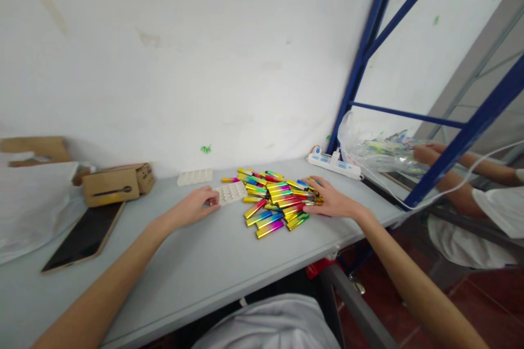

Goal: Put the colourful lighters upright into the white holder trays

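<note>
Far left of the pile of shiny sticks (276, 199) lay a tablet (84, 237) and a cardboard box (117, 182). Just left of the pile, the left hand (196, 207) touched a white tray (231, 192) with a narrow grip; I could not tell whether it pinched the tray. The right hand (333, 203) rested on the pile's right edge, its grip wide and fingers flat. Beyond the pile's right sat a power strip (333, 163).
</note>
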Demonstrator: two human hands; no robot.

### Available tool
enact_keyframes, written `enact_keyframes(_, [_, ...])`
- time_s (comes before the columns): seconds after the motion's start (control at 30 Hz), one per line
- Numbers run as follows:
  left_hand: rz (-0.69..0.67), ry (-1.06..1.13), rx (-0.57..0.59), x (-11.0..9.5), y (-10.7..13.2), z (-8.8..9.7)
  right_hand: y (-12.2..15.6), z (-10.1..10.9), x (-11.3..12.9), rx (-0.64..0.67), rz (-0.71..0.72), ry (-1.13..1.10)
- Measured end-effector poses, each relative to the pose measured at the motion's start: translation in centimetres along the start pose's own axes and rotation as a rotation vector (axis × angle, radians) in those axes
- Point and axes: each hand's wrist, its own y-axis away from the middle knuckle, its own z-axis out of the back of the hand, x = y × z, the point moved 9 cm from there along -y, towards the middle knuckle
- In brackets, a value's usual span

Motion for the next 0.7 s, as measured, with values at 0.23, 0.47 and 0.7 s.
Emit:
enact_keyframes(0.23, [0.016, -0.008, 0.016, 0.1, -0.1, -0.2, 6.4, -2.1, -4.4, -0.043, -0.084, 0.061])
enact_keyframes(0.47, [0.008, 0.011, 0.005, 0.2, -0.1, -0.2, 4.0, -2.0, -2.5, -0.109, 0.018, -0.027])
enact_keyframes(0.7, [0.000, 0.029, 0.011, 0.5, -0.1, -0.4, 3.1, -2.1, -1.8, -0.166, -0.024, 0.002])
